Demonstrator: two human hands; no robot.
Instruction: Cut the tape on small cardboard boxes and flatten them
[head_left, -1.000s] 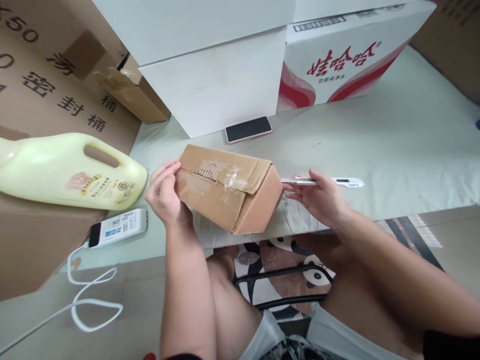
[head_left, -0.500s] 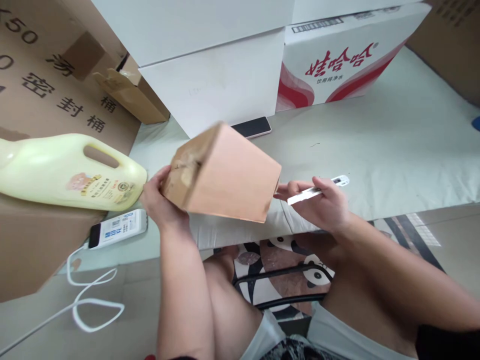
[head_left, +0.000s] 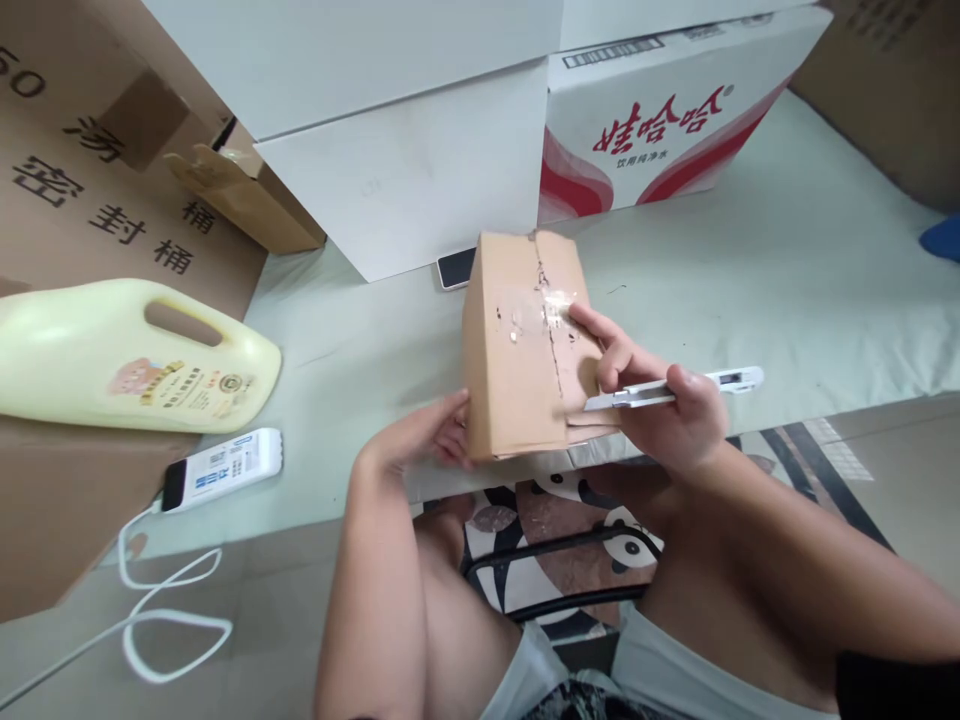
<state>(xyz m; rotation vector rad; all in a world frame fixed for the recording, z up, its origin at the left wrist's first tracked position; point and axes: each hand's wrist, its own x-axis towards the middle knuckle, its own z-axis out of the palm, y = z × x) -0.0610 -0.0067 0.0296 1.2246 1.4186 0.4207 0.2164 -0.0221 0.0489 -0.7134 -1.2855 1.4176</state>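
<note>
A small brown cardboard box [head_left: 517,350] stands near the front edge of the cloth-covered surface, its face with a seam and clear tape turned up toward me. My left hand [head_left: 431,435] grips the box's lower left side. In my right hand [head_left: 667,405] is a white utility knife [head_left: 652,392], its blade pointing left over the box's lower right corner. The index finger of that hand touches the tape, with the other fingers curled round the knife.
A yellow bottle [head_left: 150,360] and a white device with a cable [head_left: 225,470] lie left. Behind the box are a phone [head_left: 456,270], a white carton [head_left: 420,170] and a red-and-white carton [head_left: 660,130]. A blue object [head_left: 941,238] is far right.
The small box has turned and shifted right, so its taped face now shows. My left hand has moved right with it. My right index finger has come onto the tape.
</note>
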